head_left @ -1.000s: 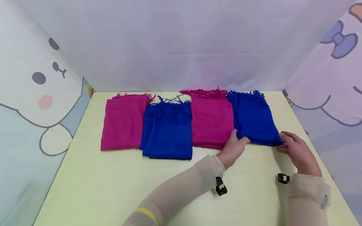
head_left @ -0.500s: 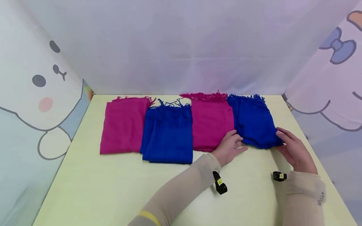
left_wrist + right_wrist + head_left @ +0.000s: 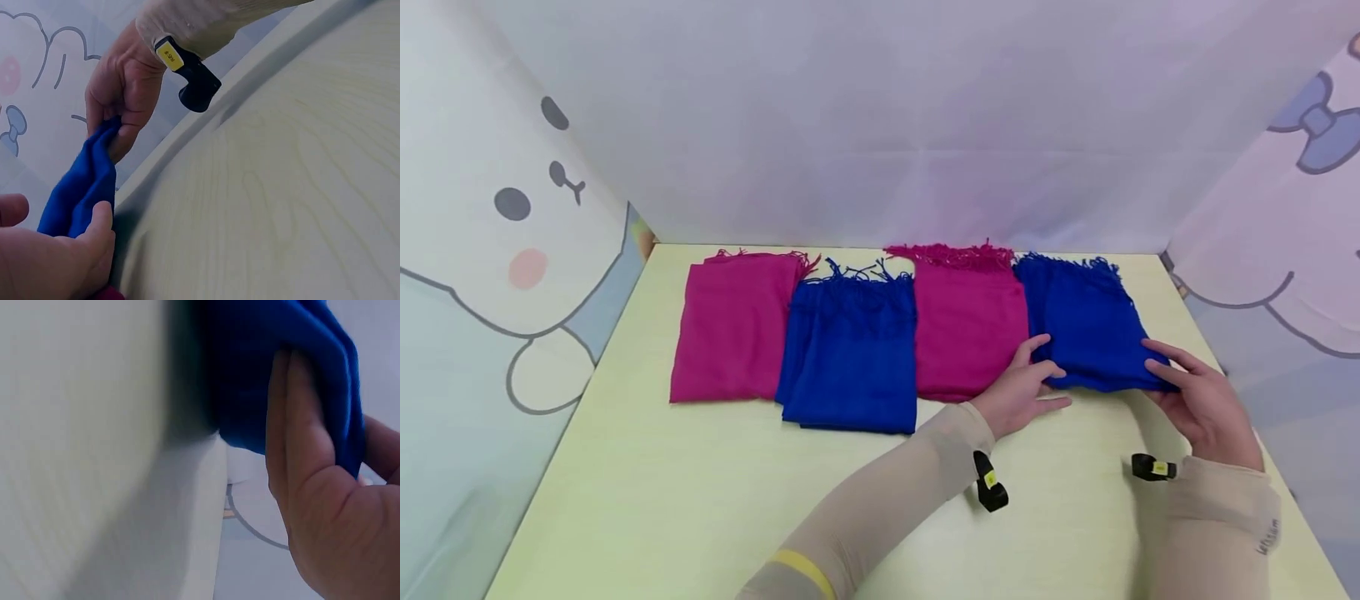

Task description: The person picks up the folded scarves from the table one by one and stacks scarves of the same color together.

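Note:
A folded blue scarf [image 3: 1086, 321] with a fringed far edge lies at the right end of a row. My right hand [image 3: 1208, 410] pinches its near right corner, thumb above and fingers underneath. Raised off the table there, the folded cloth [image 3: 250, 381] shows a dark gap below it in the right wrist view. At the near left corner is my left hand [image 3: 1018, 392], fingers spread, fingertips on the blue cloth and thumb just in front of its edge. Part of that hand overlaps the neighbouring folded magenta scarf [image 3: 970, 325].
Further left lie another folded blue scarf [image 3: 853, 358] and a magenta scarf [image 3: 733, 329], fringes toward the back. All sit on a pale wooden table [image 3: 700, 492]. A white back wall [image 3: 850, 125] and cartoon-printed side panels [image 3: 460, 275] enclose it.
My left hand has loosened from the blue scarf's near left corner and spread its fingers. My right hand has shifted its hold, raising the near edge and drawing the corner slightly right.

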Demonstrator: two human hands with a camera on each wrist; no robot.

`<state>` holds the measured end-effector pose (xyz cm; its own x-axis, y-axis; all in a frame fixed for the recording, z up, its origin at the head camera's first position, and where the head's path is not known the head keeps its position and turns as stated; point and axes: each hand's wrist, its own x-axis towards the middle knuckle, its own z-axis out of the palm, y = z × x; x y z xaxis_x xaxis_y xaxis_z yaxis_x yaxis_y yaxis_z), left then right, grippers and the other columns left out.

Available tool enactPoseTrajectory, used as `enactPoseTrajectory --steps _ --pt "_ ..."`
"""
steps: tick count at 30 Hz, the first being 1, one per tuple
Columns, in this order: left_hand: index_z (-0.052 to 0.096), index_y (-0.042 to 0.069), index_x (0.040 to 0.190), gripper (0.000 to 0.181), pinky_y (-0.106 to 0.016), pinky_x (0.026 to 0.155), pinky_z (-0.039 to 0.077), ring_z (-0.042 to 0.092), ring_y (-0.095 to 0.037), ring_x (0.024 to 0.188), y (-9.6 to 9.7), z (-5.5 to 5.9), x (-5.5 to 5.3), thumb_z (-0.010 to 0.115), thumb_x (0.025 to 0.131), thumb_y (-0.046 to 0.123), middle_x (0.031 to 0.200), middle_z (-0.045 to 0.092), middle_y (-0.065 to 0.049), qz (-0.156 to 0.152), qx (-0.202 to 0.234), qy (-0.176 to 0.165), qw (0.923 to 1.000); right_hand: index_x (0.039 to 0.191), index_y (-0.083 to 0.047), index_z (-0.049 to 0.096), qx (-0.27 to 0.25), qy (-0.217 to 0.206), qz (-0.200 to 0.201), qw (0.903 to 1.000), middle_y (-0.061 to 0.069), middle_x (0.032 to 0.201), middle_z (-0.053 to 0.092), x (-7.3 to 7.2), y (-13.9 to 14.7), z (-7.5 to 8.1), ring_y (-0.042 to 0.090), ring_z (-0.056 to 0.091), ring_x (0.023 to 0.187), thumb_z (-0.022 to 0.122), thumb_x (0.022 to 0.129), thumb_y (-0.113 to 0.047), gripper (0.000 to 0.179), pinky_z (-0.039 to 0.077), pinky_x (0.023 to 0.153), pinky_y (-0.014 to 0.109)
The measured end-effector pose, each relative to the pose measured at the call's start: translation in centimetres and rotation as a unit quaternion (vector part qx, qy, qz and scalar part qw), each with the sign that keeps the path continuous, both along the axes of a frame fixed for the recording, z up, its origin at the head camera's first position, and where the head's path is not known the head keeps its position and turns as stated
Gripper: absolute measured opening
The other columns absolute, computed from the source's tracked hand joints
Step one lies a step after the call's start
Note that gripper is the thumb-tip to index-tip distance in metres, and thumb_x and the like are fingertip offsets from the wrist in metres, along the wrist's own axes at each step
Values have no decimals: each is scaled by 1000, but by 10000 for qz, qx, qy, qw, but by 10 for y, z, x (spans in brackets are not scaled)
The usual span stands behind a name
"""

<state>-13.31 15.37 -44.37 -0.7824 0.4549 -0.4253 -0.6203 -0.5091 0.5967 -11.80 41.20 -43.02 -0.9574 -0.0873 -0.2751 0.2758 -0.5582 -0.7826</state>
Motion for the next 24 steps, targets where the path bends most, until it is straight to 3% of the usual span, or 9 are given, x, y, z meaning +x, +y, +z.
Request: enactPoseTrajectory --steps 2,6,11,14,16,18,21,23,24 --pt "48 33 136 59 -60 100 46 51 -40 117 2 0 0 57 91 -3 137 37 -15 -79 40 -91 9999 126 0 68 -510 60 164 9985 8 115 65 3 5 2 23 70 93 36 101 14 43 59 78 35" --pt "46 28 138 58 -60 99 46 56 -44 113 6 -1 -2 59 91 -3 141 35 -19 -183 20 -315 9993 130 0 64 -816 164 584 9948 10 121 65 7 10 0 27 70 99 30 105 9 44 59 82 38" --pt "42 33 140 62 -54 93 52 53 -37 120 14 -6 -3 61 92 -2 145 33 -15 -268 -218 11 9994 138 -7 60 -18 364 961 9947 3 125 66 15 7 -10 24 69 105 32 107 1 42 58 84 38" --pt "46 35 136 57 -53 90 54 56 -35 116 15 -12 2 60 94 -1 144 34 -12 -315 -500 253 9979 141 -12 58 665 217 989 9926 -5 124 64 23 3 -14 19 68 104 38 107 -2 41 59 83 37" --pt "50 33 134 51 -54 90 54 55 -33 117 15 -15 7 59 95 1 144 36 -10 -392 -756 488 9952 140 -12 59 855 88 944 9918 -10 124 63 28 2 -17 17 68 105 40 106 -3 39 58 84 36" --pt "53 34 133 47 -52 89 54 57 -30 116 16 -16 11 59 96 5 142 40 -6 -516 -1210 929 9869 135 -11 64 939 0 813 9923 -12 121 63 31 1 -18 15 68 104 42 106 -3 37 58 83 35" --pt "50 40 136 46 -44 88 56 57 -20 117 17 -15 11 59 99 15 141 45 4 -731 -1944 1686 9636 123 -10 71 856 24 664 9941 -12 118 63 32 3 -18 12 67 100 42 105 -1 35 58 81 32" --pt "48 43 136 40 -41 87 56 58 -16 117 17 -12 7 58 101 27 138 48 10 -872 -2264 2007 9491 115 -9 74 826 103 629 9945 -10 116 63 30 5 -16 12 66 97 41 105 0 36 58 79 30" --pt "49 42 134 35 -41 86 56 57 -15 117 17 -11 4 58 101 32 136 49 11 -940 -2305 2080 9459 112 -9 74 792 158 635 9947 -8 115 63 29 5 -15 12 66 95 40 105 1 36 58 78 30"
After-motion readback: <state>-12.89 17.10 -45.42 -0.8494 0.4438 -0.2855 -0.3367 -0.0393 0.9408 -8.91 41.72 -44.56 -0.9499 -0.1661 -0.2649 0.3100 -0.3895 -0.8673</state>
